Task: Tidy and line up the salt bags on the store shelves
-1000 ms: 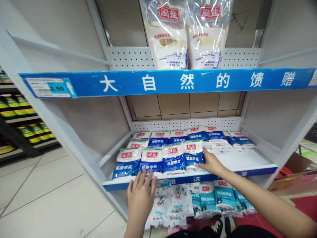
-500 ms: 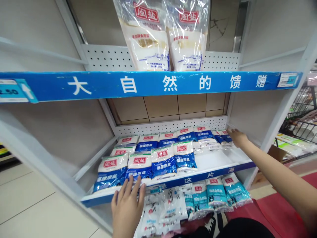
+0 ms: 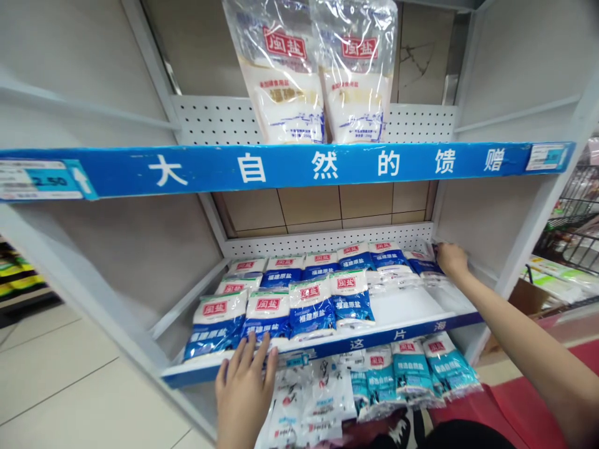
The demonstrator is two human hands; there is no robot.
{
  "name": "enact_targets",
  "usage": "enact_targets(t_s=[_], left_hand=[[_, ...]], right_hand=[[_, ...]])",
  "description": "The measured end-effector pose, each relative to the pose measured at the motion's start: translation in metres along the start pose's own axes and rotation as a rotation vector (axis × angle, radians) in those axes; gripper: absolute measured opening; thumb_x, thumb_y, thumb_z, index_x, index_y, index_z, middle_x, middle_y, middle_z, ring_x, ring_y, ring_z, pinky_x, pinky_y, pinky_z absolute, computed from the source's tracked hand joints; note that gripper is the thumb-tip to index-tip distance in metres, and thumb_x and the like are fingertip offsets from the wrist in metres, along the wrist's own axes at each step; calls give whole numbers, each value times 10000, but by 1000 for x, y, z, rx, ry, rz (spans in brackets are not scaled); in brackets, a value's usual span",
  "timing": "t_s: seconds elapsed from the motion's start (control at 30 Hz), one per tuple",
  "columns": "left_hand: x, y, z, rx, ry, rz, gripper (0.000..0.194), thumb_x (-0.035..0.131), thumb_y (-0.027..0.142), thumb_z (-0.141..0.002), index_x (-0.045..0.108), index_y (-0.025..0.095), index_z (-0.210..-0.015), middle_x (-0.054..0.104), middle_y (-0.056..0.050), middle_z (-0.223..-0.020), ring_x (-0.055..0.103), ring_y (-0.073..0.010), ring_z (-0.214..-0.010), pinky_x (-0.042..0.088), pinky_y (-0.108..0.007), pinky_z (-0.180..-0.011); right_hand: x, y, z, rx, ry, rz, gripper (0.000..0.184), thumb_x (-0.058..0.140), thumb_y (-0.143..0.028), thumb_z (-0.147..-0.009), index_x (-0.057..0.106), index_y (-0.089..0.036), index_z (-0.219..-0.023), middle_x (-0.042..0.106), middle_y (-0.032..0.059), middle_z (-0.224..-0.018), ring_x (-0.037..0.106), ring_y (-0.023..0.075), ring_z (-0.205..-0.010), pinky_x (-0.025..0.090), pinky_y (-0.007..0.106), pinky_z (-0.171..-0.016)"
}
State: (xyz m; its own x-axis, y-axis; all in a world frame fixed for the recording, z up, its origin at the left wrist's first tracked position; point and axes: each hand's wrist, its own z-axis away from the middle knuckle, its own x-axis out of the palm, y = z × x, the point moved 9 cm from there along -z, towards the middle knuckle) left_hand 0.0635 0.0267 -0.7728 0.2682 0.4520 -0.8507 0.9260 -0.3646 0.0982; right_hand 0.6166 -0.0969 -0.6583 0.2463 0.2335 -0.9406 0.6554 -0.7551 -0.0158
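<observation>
At the far right end of the middle shelf, my right hand is closed on the edge of a blue-and-white salt bag. Its fingertips are partly hidden against the shelf's side. My left hand lies over the shelf's front edge with fingers spread, its fingertips close to the lower part of a front-row salt bag. Whether they touch that bag I cannot tell. More salt bags of the same kind stand to both sides, such as one front-row bag and a bag at the front left.
Above runs a blue-fronted shelf carrying two large clear-topped salt bags. Below hang or lie teal bags and white bags. Side panels bound the shelf; a wire basket stands at the right.
My right hand has closed on the rear right bag, whose edge now shows lifted or tilted at the fingers. My left hand stays at the shelf edge. The view has shifted slightly.
</observation>
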Motion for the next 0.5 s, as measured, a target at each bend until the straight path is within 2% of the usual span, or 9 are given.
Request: enact_targets(t_s=[0.1,0.17,0.2,0.27,0.33,0.37,0.4,0.43,0.5], left_hand=[[-3,2,-1,-2,21,-10,543,244,420,-1012,618,227,-1356,512,-91,-1473,410,-274,-1410,302,-503,-1158],[-5,5,-2,-5,32,-12,558,228,421,-1013,624,218,-1350,523,-97,-1462,419,-283,-1403,310,-516,-1151],[-5,6,-2,-8,32,-11,562,225,426,-1014,625,217,-1349,524,-99,-1460,420,-285,-1402,312,-521,-1149],[-5,7,-3,-20,21,-9,565,224,435,-1015,628,217,-1345,525,-102,-1459,418,-286,-1404,316,-523,-1147],[-5,7,-3,-47,7,-10,569,218,428,-1015,633,213,-1339,529,-101,-1456,415,-284,-1406,316,-521,-1149],[-5,6,-3,-57,2,-10,569,215,424,-1015,633,212,-1339,530,-99,-1456,412,-281,-1408,314,-518,-1152],[-4,5,-2,-59,-2,-8,566,217,422,-1015,631,215,-1341,529,-95,-1457,410,-278,-1411,313,-515,-1155],[-4,4,-2,-51,-7,-5,560,223,423,-1014,626,223,-1347,527,-89,-1460,405,-273,-1414,310,-510,-1158],[-2,2,-2,-18,-15,4,544,239,434,-1013,611,245,-1363,522,-74,-1466,399,-264,-1420,307,-503,-1163]], right_hand=[[-41,-10,47,98,258,-51,358,391,-252,-1026,674,-146,-1218,696,209,-935,688,350,-869,501,384,-730],[-51,-40,91,41,391,-133,395,362,-256,-1039,618,-177,-1329,707,184,-965,691,302,-793,495,348,-688],[-48,-60,112,-13,408,-189,419,360,-219,-1029,580,-167,-1381,707,192,-991,690,279,-768,489,326,-668],[-26,-112,146,-238,278,-339,477,372,-120,-968,546,-136,-1412,673,203,-1162,702,266,-827,502,306,-664],[1,-158,171,-473,14,-591,477,404,-189,-973,502,-181,-1440,691,139,-1157,707,249,-844,525,296,-679],[7,-168,178,-530,-68,-706,457,400,-245,-989,498,-196,-1433,698,113,-1147,707,248,-885,537,303,-716],[8,-169,178,-532,-97,-798,439,390,-307,-1004,500,-201,-1416,707,97,-1123,703,250,-920,541,316,-760],[5,-159,171,-482,-68,-854,429,376,-355,-1013,509,-194,-1388,711,92,-1104,696,255,-953,538,334,-803],[-3,-119,148,-286,81,-848,418,402,-415,-1003,526,-165,-1315,710,106,-1075,686,278,-967,524,379,-847]])
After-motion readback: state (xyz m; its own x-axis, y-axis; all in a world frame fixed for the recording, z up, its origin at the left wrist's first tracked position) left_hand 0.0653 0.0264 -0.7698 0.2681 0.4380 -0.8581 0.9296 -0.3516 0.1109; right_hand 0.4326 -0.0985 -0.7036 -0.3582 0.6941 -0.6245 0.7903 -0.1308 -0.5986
